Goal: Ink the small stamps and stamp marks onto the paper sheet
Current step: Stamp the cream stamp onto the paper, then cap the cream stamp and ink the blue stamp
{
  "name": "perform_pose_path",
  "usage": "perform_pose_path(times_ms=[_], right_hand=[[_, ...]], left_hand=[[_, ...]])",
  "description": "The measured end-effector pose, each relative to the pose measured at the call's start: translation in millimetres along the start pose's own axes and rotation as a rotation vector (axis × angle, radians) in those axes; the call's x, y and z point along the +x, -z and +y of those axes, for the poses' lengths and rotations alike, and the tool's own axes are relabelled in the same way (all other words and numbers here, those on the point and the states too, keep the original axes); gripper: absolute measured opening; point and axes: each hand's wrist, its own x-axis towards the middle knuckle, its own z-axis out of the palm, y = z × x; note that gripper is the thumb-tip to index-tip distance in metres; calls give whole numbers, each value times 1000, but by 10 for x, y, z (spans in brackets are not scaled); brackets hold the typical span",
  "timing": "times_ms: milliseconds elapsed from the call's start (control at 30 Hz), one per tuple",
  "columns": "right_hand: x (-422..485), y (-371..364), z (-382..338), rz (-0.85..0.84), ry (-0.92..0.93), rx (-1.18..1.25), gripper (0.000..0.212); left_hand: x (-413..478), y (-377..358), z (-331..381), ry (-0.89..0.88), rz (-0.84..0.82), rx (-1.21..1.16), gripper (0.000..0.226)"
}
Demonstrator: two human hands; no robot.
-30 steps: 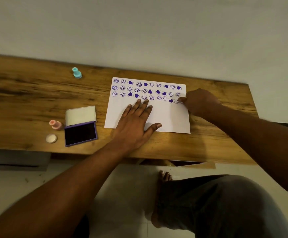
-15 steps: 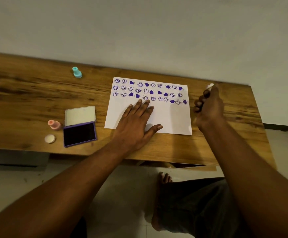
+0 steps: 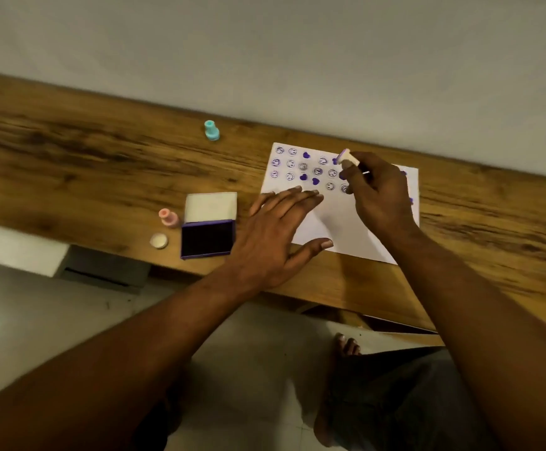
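Observation:
A white paper sheet (image 3: 340,222) lies on the wooden table (image 3: 102,167), with three rows of purple smiley and heart marks along its far edge. My left hand (image 3: 275,236) rests flat on the sheet's near left corner, fingers spread. My right hand (image 3: 375,193) hovers above the marks and pinches a small white stamp (image 3: 346,156), its purple inked face tilted up to the left. An open purple ink pad (image 3: 208,237) with its lid folded back lies left of the sheet. A pink stamp (image 3: 168,217) lies beside the pad, and a teal stamp (image 3: 212,130) stands farther back.
A small white round cap (image 3: 159,240) sits near the table's front edge, left of the ink pad. A grey wall rises behind the table. Below the table edge I see my knee (image 3: 405,402), a bare foot and a tiled floor.
My right hand lifted the stamp off the sheet's right end, swung out right, then came back left over the marked rows. The view tilted and shifted left. My left hand stayed on the paper.

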Motion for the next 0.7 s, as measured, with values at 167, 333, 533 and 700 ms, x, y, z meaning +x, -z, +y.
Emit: perform_pose_path(times_ms=[167, 333, 533, 700], right_hand=[[-88, -434, -367, -175, 123, -55, 36], [-338, -992, -714, -374, 264, -79, 38], [-550, -1444, -1035, -500, 356, -120, 40], [-550, -1679, -1124, -532, 431, -157, 28]], left_hand=[[-411, 530, -450, 61, 146, -28, 57], [-1028, 881, -983, 149, 234, 98, 40], [-1307, 1229, -1348, 231, 355, 16, 24], [-1412, 1349, -1542, 356, 222, 11, 42]])
